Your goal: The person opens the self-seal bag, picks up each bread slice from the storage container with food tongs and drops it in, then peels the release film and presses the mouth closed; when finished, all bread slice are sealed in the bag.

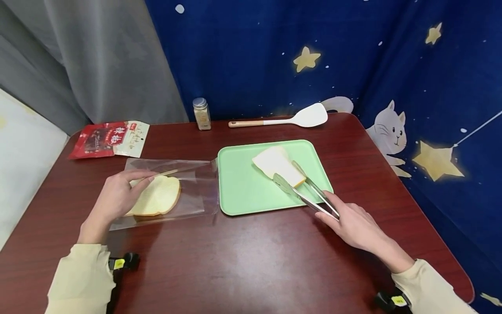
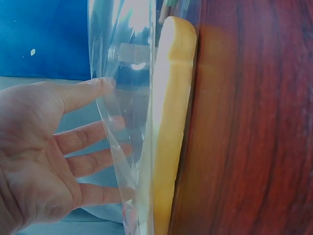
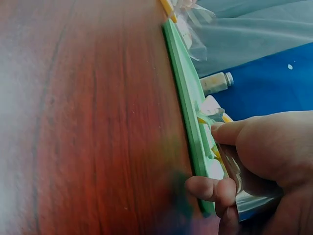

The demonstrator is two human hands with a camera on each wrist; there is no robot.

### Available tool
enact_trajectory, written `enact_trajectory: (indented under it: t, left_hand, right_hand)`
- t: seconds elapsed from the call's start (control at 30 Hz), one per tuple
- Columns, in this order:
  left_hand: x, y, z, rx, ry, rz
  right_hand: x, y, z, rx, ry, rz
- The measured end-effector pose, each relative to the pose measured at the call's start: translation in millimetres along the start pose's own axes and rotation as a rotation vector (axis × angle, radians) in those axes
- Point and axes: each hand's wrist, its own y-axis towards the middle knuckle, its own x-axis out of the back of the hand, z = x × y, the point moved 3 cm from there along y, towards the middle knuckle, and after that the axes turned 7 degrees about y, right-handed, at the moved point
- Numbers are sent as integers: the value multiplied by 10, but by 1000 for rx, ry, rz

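Note:
My left hand [image 1: 117, 192] pinches the upper layer of a clear plastic bag [image 1: 196, 187] and holds it raised. In the left wrist view, the thumb is at the film's edge and the other fingers show through it. A bread slice [image 1: 158, 196] lies flat in the bag, its crust side [image 2: 173, 117] towards the left wrist camera. My right hand [image 1: 354, 224] grips metal tongs [image 1: 313, 205] near their joined end. The tongs' spread tips straddle another piece of bread [image 1: 276, 163], on the green tray [image 1: 243, 198].
Behind the bag lies a red and white food packet [image 1: 106, 139]. A small seasoning jar [image 1: 201, 114] stands at the table's back edge, with a white spatula [image 1: 310, 116] to its right. Curtains [image 1: 251, 52] hang just behind the table.

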Motion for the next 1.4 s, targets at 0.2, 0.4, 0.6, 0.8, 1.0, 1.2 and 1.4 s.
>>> enact_trajectory:
  t: [0.2,0.4,0.6,0.8,1.0,1.2,1.4]
  left_hand:
    - [13,-3,-2,-13,-8,-23]
    - [28,3,-2,-3,-17,-28]
    - [41,7,-7,20,-20,-11]
    - [58,3,-7,13,-18,-23]
    - [71,-5,-13,-6,-20,-45]
    - [85,-5,-20,-35,-24,-68]
    - [99,-19,-32,-34,-22,-57]
  right_hand:
    - [39,17,5,-3,-12,40]
    - [64,54,66,24,-47,52]
    - [78,80,208,133,-121,23]
    - [73,127,400,228,-131,51]
    - [23,221,588,328,-176,60]
    - [-22,300,710,376,-215,101]
    - [-46,343,792,426,-231,116]
